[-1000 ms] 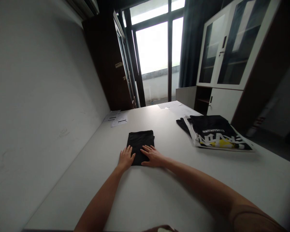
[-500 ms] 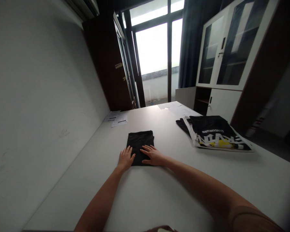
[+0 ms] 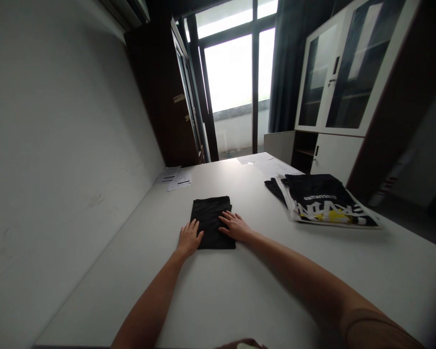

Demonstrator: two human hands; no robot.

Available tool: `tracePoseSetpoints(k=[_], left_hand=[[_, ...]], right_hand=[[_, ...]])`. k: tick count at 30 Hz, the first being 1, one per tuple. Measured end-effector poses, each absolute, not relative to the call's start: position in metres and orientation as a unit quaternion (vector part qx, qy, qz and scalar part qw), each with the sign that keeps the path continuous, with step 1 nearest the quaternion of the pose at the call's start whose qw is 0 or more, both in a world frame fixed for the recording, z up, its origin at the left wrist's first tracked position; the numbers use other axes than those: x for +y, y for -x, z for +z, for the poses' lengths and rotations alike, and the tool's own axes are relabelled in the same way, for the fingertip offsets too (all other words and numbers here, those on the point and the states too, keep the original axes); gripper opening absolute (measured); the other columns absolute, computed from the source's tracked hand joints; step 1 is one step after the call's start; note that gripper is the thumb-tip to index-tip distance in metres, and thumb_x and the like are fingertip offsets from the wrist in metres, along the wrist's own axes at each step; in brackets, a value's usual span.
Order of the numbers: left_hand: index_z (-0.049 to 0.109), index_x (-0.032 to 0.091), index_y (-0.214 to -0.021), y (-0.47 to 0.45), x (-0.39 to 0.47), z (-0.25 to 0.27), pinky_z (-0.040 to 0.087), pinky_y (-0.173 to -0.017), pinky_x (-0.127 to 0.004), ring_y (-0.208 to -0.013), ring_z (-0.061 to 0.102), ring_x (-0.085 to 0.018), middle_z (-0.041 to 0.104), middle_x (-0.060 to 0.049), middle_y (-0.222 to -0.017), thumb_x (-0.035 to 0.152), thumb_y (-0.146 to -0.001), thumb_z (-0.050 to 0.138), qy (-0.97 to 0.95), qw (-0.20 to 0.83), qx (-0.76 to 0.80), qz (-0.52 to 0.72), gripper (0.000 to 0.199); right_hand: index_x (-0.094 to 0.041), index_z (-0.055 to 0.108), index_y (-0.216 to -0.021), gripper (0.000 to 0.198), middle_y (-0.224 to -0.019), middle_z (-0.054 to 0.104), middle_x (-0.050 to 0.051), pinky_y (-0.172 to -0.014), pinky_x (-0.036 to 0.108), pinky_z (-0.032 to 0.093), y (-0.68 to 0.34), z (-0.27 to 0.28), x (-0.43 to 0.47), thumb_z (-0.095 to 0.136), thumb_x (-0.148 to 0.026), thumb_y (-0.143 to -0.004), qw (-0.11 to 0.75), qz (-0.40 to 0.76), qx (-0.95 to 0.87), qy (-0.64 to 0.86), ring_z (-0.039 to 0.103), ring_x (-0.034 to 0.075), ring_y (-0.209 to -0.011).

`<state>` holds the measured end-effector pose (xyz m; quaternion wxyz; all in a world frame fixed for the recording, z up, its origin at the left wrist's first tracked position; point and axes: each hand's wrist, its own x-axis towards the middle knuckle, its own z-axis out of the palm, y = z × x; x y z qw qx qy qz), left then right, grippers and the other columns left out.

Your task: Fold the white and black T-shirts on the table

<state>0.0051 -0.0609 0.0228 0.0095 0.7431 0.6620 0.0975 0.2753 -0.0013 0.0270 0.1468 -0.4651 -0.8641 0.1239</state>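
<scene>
A black cloth (image 3: 211, 228), folded into a flat rectangle, lies on the white table (image 3: 218, 295) in front of me; it looks like a garment, but its kind is hidden by the folding. My left hand (image 3: 189, 238) rests flat on its near left edge, fingers spread. On its right side lies my right hand (image 3: 237, 227), also flat with the fingers apart, touching the cloth's right edge. Neither hand grips the fabric.
To the right sits a pile of black clothes (image 3: 314, 191) in white-edged wrapping, with white and yellow print. Papers (image 3: 179, 179) lie by the wall at the far left. More sheets (image 3: 272, 165) are at the far end. A glass-door cabinet (image 3: 321, 133) stands beyond.
My right hand has slid slightly away and to the right across the cloth, onto its right edge. The left hand and the cloth have stayed in place.
</scene>
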Motion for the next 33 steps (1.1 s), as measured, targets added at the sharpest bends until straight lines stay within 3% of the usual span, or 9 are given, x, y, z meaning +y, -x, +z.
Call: tracePoseSetpoints(k=[10,20,26,33], left_hand=[[0.044,0.021,-0.157,-0.004,-0.061,0.024,0.025,-0.124,-0.054,-0.152,0.031,-0.032,0.032,-0.008,-0.167,0.052,-0.104,0.037,-0.745,0.024,0.657,0.115,0.061],[0.067,0.022,-0.135,-0.013,-0.066,0.039,0.038,-0.119,-0.042,-0.134,0.055,-0.026,0.061,-0.007,-0.145,0.033,-0.096,0.061,-0.798,0.046,0.56,0.219,0.04],[0.071,0.026,-0.129,-0.017,-0.068,0.042,0.043,-0.114,-0.043,-0.125,0.059,-0.026,0.067,-0.005,-0.135,0.027,-0.093,0.067,-0.812,0.068,0.526,0.244,0.036],[0.078,0.029,-0.116,-0.016,-0.072,0.052,0.045,-0.107,-0.041,-0.114,0.061,-0.025,0.071,-0.004,-0.124,0.031,-0.089,0.071,-0.819,0.099,0.507,0.249,0.028]], right_hand=[[-0.026,0.057,-0.148,0.062,-0.162,0.039,0.011,-0.125,0.054,0.018,-0.28,0.019,0.005,0.05,-0.063,-0.099,0.199,0.09,-0.851,0.478,0.027,0.032,-0.154],[-0.027,0.071,-0.125,0.036,-0.148,0.056,0.01,-0.121,0.052,0.029,-0.285,0.018,0.012,0.057,-0.048,-0.1,0.27,0.05,-0.844,0.46,0.044,0.031,-0.144],[-0.027,0.076,-0.11,0.024,-0.135,0.066,0.006,-0.116,0.048,0.037,-0.308,0.022,0.033,0.057,-0.039,-0.1,0.335,0.024,-0.823,0.457,0.057,0.027,-0.129],[-0.026,0.076,-0.107,0.024,-0.129,0.069,0.008,-0.109,0.046,0.046,-0.331,0.019,0.047,0.056,-0.036,-0.1,0.359,0.022,-0.797,0.485,0.062,0.027,-0.121]])
